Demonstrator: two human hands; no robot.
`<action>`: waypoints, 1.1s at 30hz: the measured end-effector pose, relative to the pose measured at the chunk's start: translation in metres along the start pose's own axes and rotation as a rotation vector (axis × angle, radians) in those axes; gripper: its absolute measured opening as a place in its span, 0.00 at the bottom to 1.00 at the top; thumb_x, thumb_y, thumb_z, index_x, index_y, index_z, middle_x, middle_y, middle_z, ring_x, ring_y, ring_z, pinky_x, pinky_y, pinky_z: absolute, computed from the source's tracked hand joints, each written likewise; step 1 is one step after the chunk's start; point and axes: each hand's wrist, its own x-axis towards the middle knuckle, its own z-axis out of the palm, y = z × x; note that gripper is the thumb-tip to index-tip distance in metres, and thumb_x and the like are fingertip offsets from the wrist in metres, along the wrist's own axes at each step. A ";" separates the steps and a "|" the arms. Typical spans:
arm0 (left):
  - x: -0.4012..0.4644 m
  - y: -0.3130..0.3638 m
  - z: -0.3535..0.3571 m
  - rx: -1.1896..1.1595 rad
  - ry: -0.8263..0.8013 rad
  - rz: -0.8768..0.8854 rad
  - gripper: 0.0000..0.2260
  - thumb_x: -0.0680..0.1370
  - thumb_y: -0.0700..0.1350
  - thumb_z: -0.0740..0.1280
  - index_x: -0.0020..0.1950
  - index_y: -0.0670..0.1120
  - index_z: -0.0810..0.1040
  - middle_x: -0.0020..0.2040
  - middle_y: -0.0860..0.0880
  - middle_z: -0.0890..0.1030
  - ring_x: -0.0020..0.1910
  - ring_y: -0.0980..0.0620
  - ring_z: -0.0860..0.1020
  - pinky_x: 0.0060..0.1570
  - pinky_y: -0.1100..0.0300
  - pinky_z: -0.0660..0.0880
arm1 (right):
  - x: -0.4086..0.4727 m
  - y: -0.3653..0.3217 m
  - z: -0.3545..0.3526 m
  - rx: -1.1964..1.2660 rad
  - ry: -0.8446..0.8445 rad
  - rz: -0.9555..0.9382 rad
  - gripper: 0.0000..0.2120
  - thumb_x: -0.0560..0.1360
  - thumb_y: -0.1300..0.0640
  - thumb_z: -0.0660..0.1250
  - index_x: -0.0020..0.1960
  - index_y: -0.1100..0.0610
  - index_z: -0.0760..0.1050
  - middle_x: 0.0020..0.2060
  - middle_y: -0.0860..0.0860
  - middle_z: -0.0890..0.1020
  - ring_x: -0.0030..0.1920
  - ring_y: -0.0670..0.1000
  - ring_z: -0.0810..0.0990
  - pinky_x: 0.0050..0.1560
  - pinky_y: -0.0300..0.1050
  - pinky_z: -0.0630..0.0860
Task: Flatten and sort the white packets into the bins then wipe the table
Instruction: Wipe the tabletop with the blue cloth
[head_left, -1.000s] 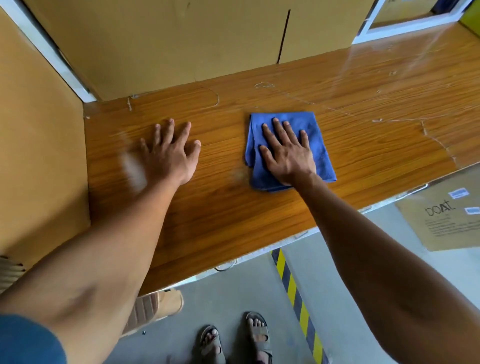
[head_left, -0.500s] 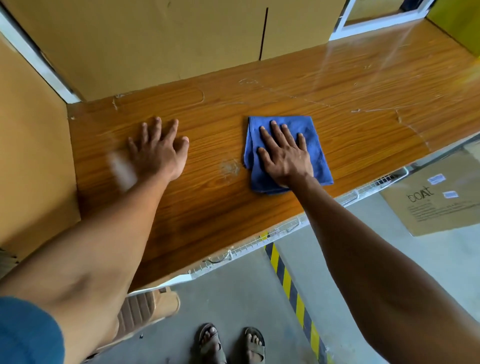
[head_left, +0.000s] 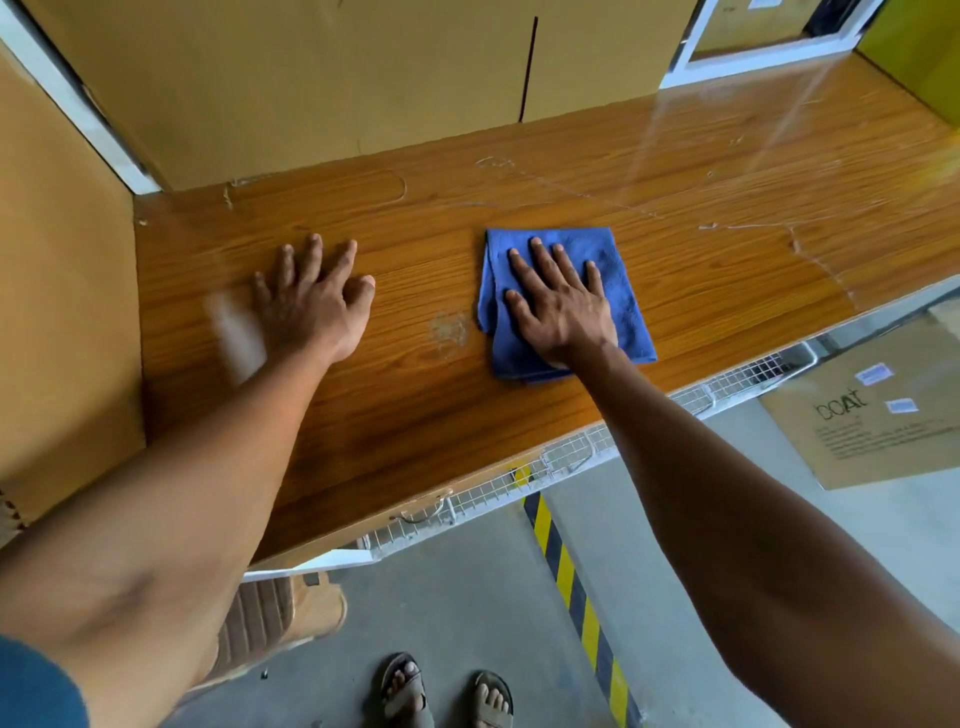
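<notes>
Desk (head_left: 675, 218): glossy wood-grain laminate, scratched, with a dull smudge (head_left: 449, 330) near its middle. Blue cloth (head_left: 618, 291): soft, nubbly weave, folded to a rough rectangle, lying flat on the desk right of the smudge. Right hand (head_left: 563, 306): grip spread, fingers straight, palm pressing the cloth. Left hand (head_left: 314, 306): grip spread, flat on bare wood, holding nothing.

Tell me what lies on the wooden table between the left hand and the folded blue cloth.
In the head view, only bare wood with a pale scuffed smudge, just left of the folded blue cloth.
</notes>
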 end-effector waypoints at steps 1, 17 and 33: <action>0.002 -0.001 0.001 -0.004 0.005 0.000 0.30 0.81 0.73 0.39 0.83 0.69 0.44 0.87 0.55 0.44 0.85 0.43 0.43 0.81 0.35 0.42 | 0.011 0.001 -0.001 -0.005 -0.002 0.013 0.32 0.83 0.34 0.39 0.85 0.42 0.45 0.85 0.47 0.47 0.84 0.52 0.44 0.81 0.65 0.42; 0.026 0.003 0.006 0.021 -0.017 -0.026 0.31 0.79 0.75 0.37 0.82 0.71 0.40 0.86 0.56 0.39 0.85 0.44 0.39 0.80 0.33 0.40 | 0.102 -0.025 0.005 0.010 -0.001 -0.007 0.34 0.82 0.33 0.40 0.85 0.43 0.47 0.85 0.48 0.47 0.84 0.52 0.45 0.81 0.66 0.42; 0.106 0.006 0.002 -0.004 0.010 -0.014 0.32 0.77 0.77 0.35 0.81 0.72 0.39 0.86 0.57 0.40 0.85 0.43 0.40 0.79 0.29 0.41 | 0.217 -0.027 0.005 -0.002 0.015 0.009 0.34 0.81 0.34 0.41 0.85 0.43 0.48 0.85 0.47 0.49 0.84 0.53 0.46 0.80 0.66 0.42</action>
